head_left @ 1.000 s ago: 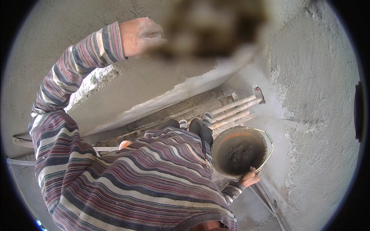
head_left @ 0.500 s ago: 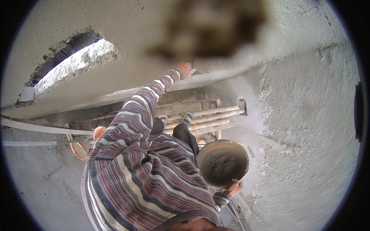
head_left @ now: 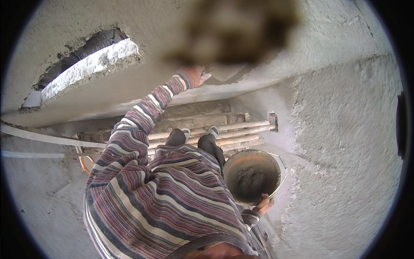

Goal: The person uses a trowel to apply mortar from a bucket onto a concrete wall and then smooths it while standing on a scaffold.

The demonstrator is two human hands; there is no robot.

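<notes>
My left hand [head_left: 197, 77] reaches up to the grey plastered wall [head_left: 151, 82], fingers closed round what looks like a trowel [head_left: 223, 72]. Its flat pale blade rests near a darker damp patch on the wall, and its handle is mostly hidden by the fingers. Low on the right, my right hand [head_left: 264, 204] grips the near rim of a round bucket [head_left: 236, 163], which is orange inside. Grey mortar [head_left: 253, 179] lies in it, and its wire handle [head_left: 284, 175] hangs over the right side.
Wooden poles [head_left: 241, 133] form a platform under my feet, one end meeting a hole [head_left: 273, 122] in the right wall. A jagged opening [head_left: 86, 58] breaks the wall at upper left. Pale straps or boards [head_left: 51, 140] cross at left. A blurred brown shape [head_left: 237, 30] blocks the top middle.
My left hand has moved left and slightly up along the wall, and more of the trowel blade shows. The bucket stays in my right hand, slightly shifted with the view.
</notes>
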